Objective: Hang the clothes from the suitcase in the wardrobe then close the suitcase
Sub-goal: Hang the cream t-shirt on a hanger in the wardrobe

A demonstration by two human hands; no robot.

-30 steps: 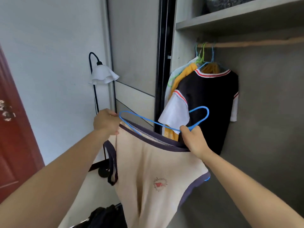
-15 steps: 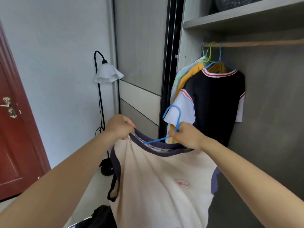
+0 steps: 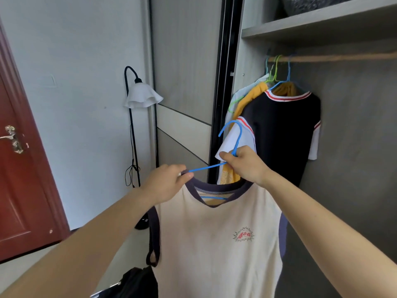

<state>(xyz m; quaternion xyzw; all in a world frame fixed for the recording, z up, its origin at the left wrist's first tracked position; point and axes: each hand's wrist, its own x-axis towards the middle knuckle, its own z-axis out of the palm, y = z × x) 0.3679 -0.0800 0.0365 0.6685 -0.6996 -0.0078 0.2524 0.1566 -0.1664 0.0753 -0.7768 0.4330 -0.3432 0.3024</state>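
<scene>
A cream sleeveless shirt (image 3: 214, 244) with dark navy trim and a small red print hangs in front of me on a blue hanger (image 3: 233, 136). My left hand (image 3: 165, 186) pinches the shirt's left shoulder strap at the collar, where the hanger's arm enters. My right hand (image 3: 245, 164) grips the hanger at the base of its hook, which points up. Behind them, a black shirt (image 3: 283, 134) with white sleeves and a yellow garment (image 3: 251, 93) hang from the wooden wardrobe rail (image 3: 343, 58). The suitcase is out of view.
A black floor lamp (image 3: 137, 95) with a white shade stands left of the grey sliding wardrobe door (image 3: 184, 82). A red door (image 3: 19, 168) is at the far left. A shelf (image 3: 322, 20) sits above the rail. Dark fabric (image 3: 137, 282) lies at the bottom edge.
The hanger went from lying flat above the collar to sitting inside the shirt with its hook up. Both hands rose and the shirt now hangs straighter, print facing me.
</scene>
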